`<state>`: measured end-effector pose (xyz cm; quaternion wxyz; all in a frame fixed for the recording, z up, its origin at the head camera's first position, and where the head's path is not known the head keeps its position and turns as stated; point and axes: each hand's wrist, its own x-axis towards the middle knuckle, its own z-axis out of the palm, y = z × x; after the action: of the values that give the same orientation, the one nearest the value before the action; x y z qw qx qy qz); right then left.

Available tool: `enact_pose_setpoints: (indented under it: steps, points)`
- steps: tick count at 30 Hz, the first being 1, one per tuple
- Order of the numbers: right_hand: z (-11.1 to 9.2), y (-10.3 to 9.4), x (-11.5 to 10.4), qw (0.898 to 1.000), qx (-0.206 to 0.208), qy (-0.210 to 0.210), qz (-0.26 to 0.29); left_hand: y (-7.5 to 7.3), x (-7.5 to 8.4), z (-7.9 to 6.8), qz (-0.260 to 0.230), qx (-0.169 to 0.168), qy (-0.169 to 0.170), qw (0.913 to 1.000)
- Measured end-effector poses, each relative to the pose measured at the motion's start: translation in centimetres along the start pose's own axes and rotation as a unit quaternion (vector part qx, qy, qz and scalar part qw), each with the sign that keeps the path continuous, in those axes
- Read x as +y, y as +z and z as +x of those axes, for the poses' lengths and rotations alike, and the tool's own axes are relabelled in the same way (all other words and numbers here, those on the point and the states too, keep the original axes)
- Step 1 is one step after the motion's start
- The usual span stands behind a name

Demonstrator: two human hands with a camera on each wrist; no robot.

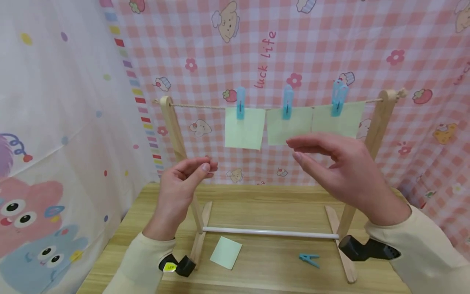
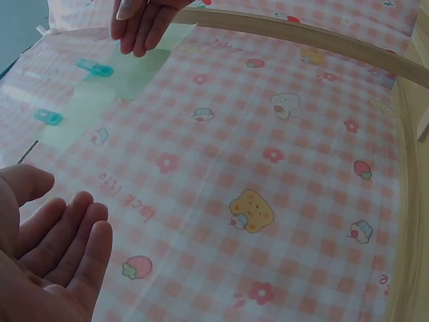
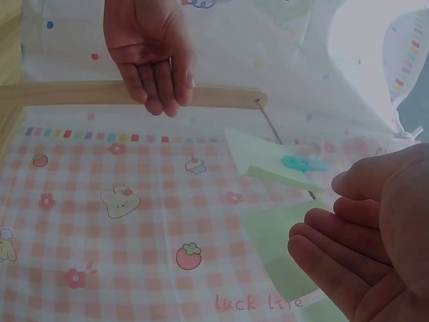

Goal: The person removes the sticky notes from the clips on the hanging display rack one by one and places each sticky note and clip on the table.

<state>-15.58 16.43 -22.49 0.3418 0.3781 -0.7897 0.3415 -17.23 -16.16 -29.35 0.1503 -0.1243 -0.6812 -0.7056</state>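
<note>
Three pale green paper sheets, the left point(image 1: 244, 134), the middle point(image 1: 290, 130) and the right point(image 1: 341, 122), hang side by side from a thin rope point(image 1: 198, 106). A light blue clothespin sits on each: left point(image 1: 240, 104), middle point(image 1: 288, 103), right point(image 1: 338, 100). My right hand point(image 1: 345, 175) is in the air before the right sheet, overlapping its lower part in the head view, fingers loosely bent with nothing in them. Left of the sheets and lower, my left hand point(image 1: 180, 192) is raised, also holding nothing; the left wrist view shows its relaxed fingers point(image 2: 70, 248).
The rope runs between a left wooden post point(image 1: 172, 126) and a right one point(image 1: 378, 126), with a white rod point(image 1: 269, 232) joining them low down. On the wooden table point(image 1: 271, 277) lie another green sheet point(image 1: 226, 252) and a blue clothespin point(image 1: 309, 259). A checked cloth point(image 1: 205, 41) hangs behind.
</note>
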Motion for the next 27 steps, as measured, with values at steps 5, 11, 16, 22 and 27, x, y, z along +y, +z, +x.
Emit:
enact_pose_setpoints:
  steps: [5, 11, 16, 22, 27]
  points:
    - [0.7, 0.2, -0.2, 1.0, -0.005, 0.004, 0.009, 0.0, 0.4, 0.4, 0.022, -0.008, -0.005, 0.9997]
    - [1.4, 0.6, -0.4, 1.0, -0.007, 0.001, 0.015, 0.1, 0.9, 0.9, 0.04, -0.024, 0.003, 0.9989]
    - [2.1, 0.9, -0.7, 1.0, -0.012, 0.008, 0.027, 0.2, 1.1, 1.2, 0.037, -0.031, 0.0, 0.9988]
    - [3.0, 1.1, -1.1, 0.999, -0.01, 0.007, 0.041, 0.4, 1.5, 1.7, 0.046, -0.031, -0.005, 0.9984]
    - [3.6, 1.0, -1.3, 0.999, -0.005, 0.011, 0.04, 0.8, 2.0, 2.2, 0.05, -0.039, -0.007, 0.998]
